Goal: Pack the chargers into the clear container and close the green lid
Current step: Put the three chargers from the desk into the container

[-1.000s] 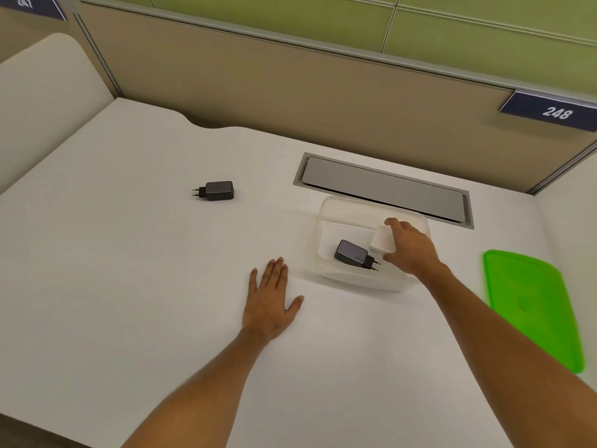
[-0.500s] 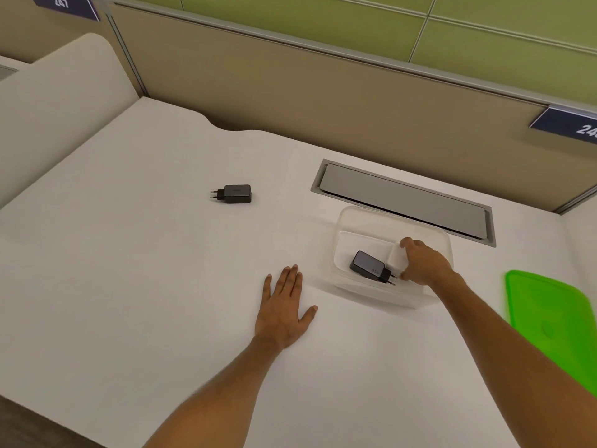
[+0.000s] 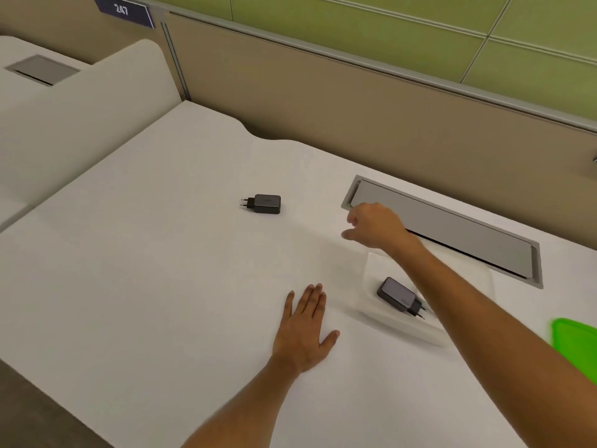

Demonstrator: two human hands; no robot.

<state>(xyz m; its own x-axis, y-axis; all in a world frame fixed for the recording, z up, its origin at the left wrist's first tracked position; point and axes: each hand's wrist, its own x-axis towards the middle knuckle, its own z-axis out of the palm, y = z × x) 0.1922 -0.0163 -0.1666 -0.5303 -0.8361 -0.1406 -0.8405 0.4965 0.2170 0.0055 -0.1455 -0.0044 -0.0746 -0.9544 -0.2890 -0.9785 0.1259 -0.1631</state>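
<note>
The clear container [image 3: 374, 313] stands on the white desk, partly hidden by my right forearm. One dark grey charger [image 3: 399, 296] lies inside it, prongs pointing right. A second dark charger [image 3: 264, 204] lies on the desk farther left, prongs pointing left. My right hand [image 3: 371, 226] hovers above the desk between the container and that charger, fingers loosely curled and holding nothing. My left hand [image 3: 305, 328] rests flat on the desk just left of the container, fingers spread. The green lid [image 3: 578, 347] lies at the right edge, cut off by the frame.
A grey cable hatch [image 3: 452, 231] is set into the white desk [image 3: 145, 286] behind the container. A beige partition [image 3: 355, 114] runs along the back. A neighbouring desk lies to the left behind a rounded divider [image 3: 80, 124].
My right hand left a white charger in the container and moved up and left toward the loose dark charger. The view shifted right. My left hand stayed flat.
</note>
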